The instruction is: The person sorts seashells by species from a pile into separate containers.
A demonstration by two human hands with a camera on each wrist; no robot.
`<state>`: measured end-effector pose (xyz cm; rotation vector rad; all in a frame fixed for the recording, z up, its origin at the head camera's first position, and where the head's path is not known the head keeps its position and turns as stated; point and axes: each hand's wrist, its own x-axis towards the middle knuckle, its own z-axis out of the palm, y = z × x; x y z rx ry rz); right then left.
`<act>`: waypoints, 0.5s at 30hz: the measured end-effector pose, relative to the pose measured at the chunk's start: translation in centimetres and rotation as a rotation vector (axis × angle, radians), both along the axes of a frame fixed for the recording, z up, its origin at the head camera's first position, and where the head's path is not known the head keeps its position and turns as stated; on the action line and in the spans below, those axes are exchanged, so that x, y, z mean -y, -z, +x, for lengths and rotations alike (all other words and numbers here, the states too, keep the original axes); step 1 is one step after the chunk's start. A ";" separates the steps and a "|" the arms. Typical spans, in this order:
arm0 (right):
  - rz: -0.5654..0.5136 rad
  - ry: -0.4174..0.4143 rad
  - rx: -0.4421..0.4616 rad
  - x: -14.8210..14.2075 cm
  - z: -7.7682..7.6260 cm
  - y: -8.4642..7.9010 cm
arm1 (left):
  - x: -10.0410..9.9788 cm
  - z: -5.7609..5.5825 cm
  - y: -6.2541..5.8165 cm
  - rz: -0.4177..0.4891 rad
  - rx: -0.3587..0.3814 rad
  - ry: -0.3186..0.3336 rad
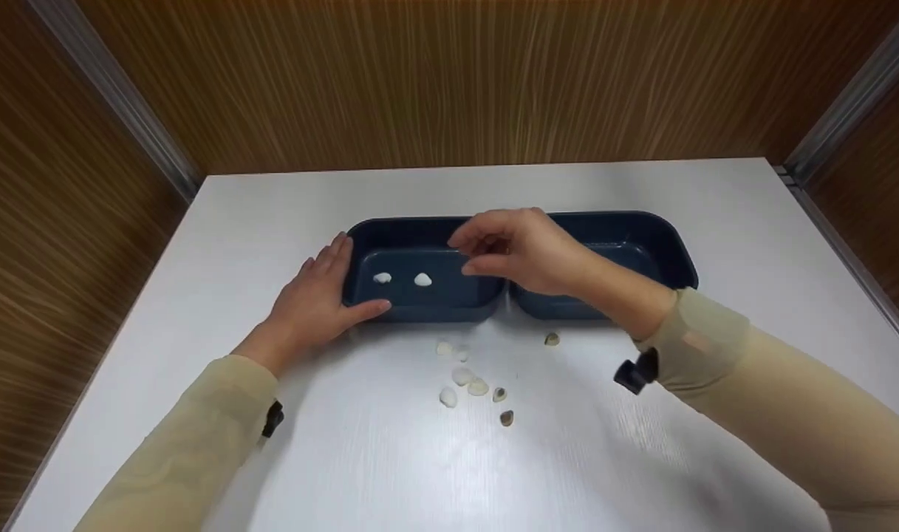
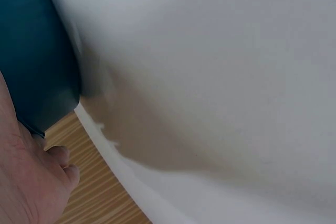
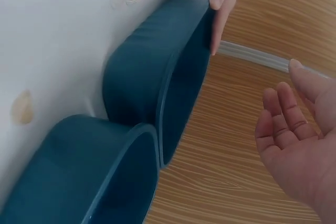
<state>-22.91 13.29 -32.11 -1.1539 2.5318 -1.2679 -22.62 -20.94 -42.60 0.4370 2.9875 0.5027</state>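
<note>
My left hand rests against the left end of a dark blue bin, its fingers straight along the outside and its thumb over the front rim. Inside that bin lie two white shells, one shell near the left wall and another shell farther right. Above the bin's right side hovers my right hand; the right wrist view shows its fingers loosely bent, apart from the thumb, holding nothing. Several pale shells and a few brownish shells are scattered on the table before the bins.
A second dark blue bin stands beside the first on the right, partly behind my right forearm. One brownish shell lies close in front of it. Wood-grain panels enclose the white table at the back and sides.
</note>
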 end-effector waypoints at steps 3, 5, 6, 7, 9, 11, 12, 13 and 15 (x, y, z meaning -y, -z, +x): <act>-0.009 -0.017 -0.021 -1.0 1.1 0.8 | 0.1 0.0 0.0 -0.003 0.000 0.002; -0.009 -0.034 -0.029 -1.4 1.8 1.5 | 0.1 0.0 -0.1 -0.006 0.001 0.001; -0.008 -0.042 -0.030 -1.7 2.2 2.0 | 0.2 -0.1 -0.1 -0.008 0.000 0.002; -0.011 -0.048 -0.025 -1.8 2.4 2.4 | 0.2 -0.1 -0.1 -0.009 0.002 0.002; -0.012 -0.055 -0.010 -2.0 2.9 3.2 | 0.2 -0.1 -0.1 -0.012 0.002 0.003; -0.015 -0.065 0.021 -2.2 3.4 4.0 | 0.2 -0.1 -0.1 -0.013 0.002 0.004; -0.017 -0.071 0.038 -2.2 3.6 4.4 | 0.2 -0.1 -0.1 -0.014 0.002 0.005; -0.021 -0.078 0.057 -2.2 3.8 4.8 | 0.2 0.0 -0.2 -0.014 0.002 0.005; -0.025 -0.091 0.093 -2.2 4.2 5.7 | 0.1 0.0 -0.2 -0.012 0.004 0.004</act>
